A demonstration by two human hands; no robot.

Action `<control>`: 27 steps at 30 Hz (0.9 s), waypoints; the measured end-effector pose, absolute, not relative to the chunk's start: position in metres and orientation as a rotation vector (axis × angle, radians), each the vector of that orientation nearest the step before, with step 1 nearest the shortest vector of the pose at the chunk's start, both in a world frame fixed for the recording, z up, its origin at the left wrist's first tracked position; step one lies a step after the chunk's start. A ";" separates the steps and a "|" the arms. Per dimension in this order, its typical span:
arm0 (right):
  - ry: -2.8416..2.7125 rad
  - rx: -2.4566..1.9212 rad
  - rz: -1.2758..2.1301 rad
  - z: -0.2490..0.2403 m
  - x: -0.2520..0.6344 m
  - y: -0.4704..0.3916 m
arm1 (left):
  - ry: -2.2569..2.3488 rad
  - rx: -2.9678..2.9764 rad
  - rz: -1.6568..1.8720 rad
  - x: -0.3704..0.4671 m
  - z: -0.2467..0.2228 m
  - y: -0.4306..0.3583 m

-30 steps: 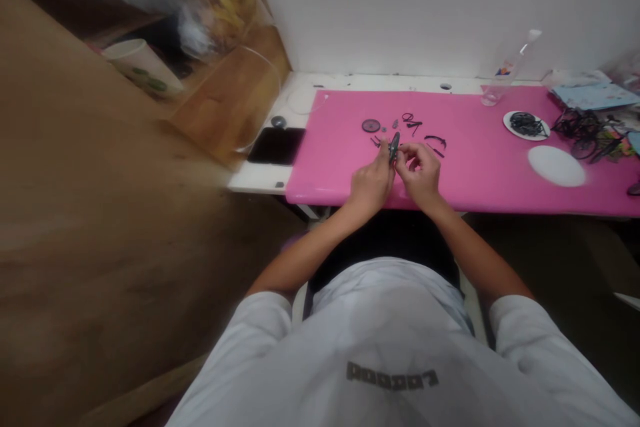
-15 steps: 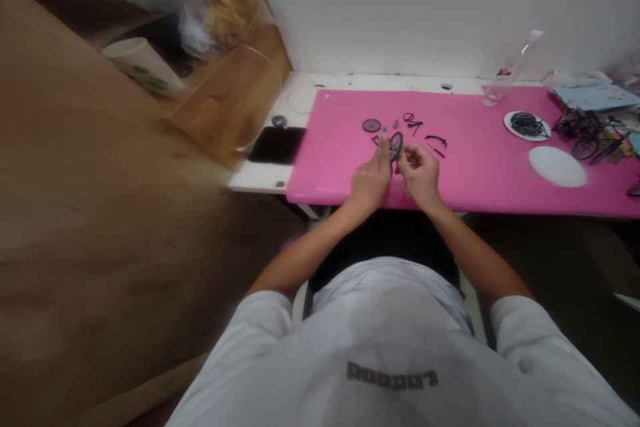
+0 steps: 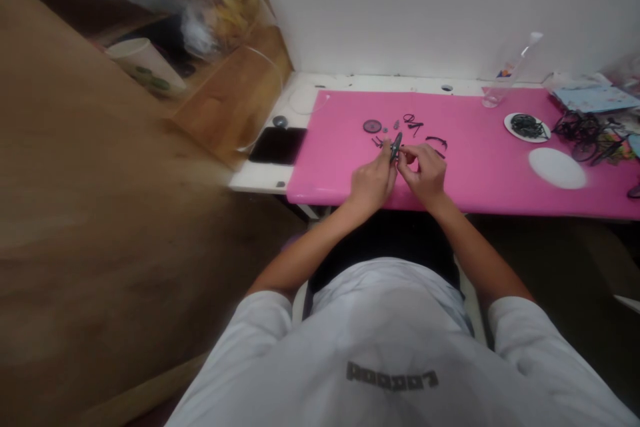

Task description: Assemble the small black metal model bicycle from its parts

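A small dark toy wheel (image 3: 397,146) is held above the pink mat, turned nearly edge-on to me. My left hand (image 3: 373,180) is closed on it from the left, fingers pointing away from me. From the right, the thumb and fingertips of my right hand (image 3: 424,170) pinch together close to the wheel's middle; whatever is between them is too small to make out. Just beyond my hands lie another toy wheel (image 3: 372,126), thin dark parts (image 3: 413,123), a curved dark piece (image 3: 437,141) and tiny grey bits (image 3: 397,125).
The pink mat (image 3: 480,173) covers most of the white table. A black phone-like slab (image 3: 278,145) lies left. On the right are a plate of dark parts (image 3: 517,134), a white disc (image 3: 557,167), miniature bicycles (image 3: 585,137) and a clear bottle (image 3: 505,77).
The held wheel has turned from a slanted view showing its spokes to nearly edge-on. My right hand has shifted slightly right, its fingertips staying by the wheel.
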State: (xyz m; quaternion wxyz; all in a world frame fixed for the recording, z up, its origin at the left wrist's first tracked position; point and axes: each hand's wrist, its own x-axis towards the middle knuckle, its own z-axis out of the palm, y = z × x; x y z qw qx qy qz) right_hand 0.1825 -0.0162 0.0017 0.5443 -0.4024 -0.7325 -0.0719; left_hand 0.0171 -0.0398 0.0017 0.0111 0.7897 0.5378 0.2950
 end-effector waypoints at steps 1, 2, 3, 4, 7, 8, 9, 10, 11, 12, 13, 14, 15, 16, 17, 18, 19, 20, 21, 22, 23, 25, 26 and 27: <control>-1.754 -0.947 -0.191 0.002 0.184 -0.015 | 1.665 2.465 0.939 0.017 0.002 -0.041; -1.763 -0.945 -0.194 0.001 0.186 -0.014 | 1.659 2.465 0.951 0.016 0.002 -0.041; -1.769 -0.950 -0.181 0.001 0.187 -0.013 | 1.655 2.465 0.955 0.016 0.002 -0.042; -1.771 -0.961 -0.157 0.001 0.187 -0.013 | 1.653 2.465 0.953 0.016 0.003 -0.042; -1.770 -0.991 -0.055 -0.001 0.188 -0.014 | 1.645 2.465 0.940 0.016 0.004 -0.044; -1.771 -0.995 -0.030 -0.001 0.188 -0.015 | 1.641 2.464 0.939 0.017 0.004 -0.045; -1.773 -0.998 -0.016 -0.002 0.188 -0.015 | 1.637 2.462 0.940 0.017 0.005 -0.046; -1.776 -1.003 -0.010 -0.002 0.188 -0.015 | 1.634 2.458 0.940 0.017 0.006 -0.046; -1.777 -1.008 -0.012 -0.003 0.188 -0.015 | 1.635 2.453 0.934 0.018 0.006 -0.047; -1.777 -1.013 -0.018 -0.003 0.188 -0.015 | 1.639 2.447 0.921 0.018 0.007 -0.047; -1.775 -1.017 -0.024 -0.004 0.188 -0.015 | 1.649 2.440 0.900 0.018 0.008 -0.048; -1.771 -1.022 -0.030 -0.004 0.188 -0.015 | 1.661 2.434 0.874 0.018 0.009 -0.048; -1.768 -1.027 -0.035 -0.004 0.187 -0.015 | 1.675 2.427 0.848 0.019 0.010 -0.049; -1.766 -1.031 -0.038 -0.004 0.187 -0.015 | 1.687 2.422 0.825 0.019 0.011 -0.049; -1.765 -1.032 -0.041 -0.005 0.187 -0.015 | 1.695 2.418 0.810 0.019 0.011 -0.049; -1.766 -1.031 -0.044 -0.005 0.187 -0.015 | 1.696 2.416 0.803 0.019 0.012 -0.049; -1.768 -1.025 -0.048 -0.005 0.186 -0.015 | 1.693 2.416 0.804 0.019 0.012 -0.049; -1.771 -1.015 -0.054 -0.005 0.186 -0.014 | 1.687 2.418 0.811 0.019 0.013 -0.050; -1.771 -1.002 -0.061 -0.005 0.186 -0.014 | 1.680 2.419 0.821 0.019 0.013 -0.050; -1.769 -0.990 -0.065 -0.006 0.186 -0.014 | 1.673 2.421 0.831 0.019 0.012 -0.050; -1.766 -0.983 -0.064 -0.006 0.186 -0.014 | 1.669 2.422 0.842 0.019 0.012 -0.050; -1.758 -0.989 -0.049 -0.006 0.186 -0.014 | 1.663 2.423 0.859 0.019 0.012 -0.050; -1.755 -0.999 -0.037 -0.006 0.185 -0.015 | 1.659 2.424 0.865 0.018 0.011 -0.051; -1.753 -1.006 -0.024 -0.006 0.185 -0.015 | 1.656 2.424 0.870 0.018 0.011 -0.051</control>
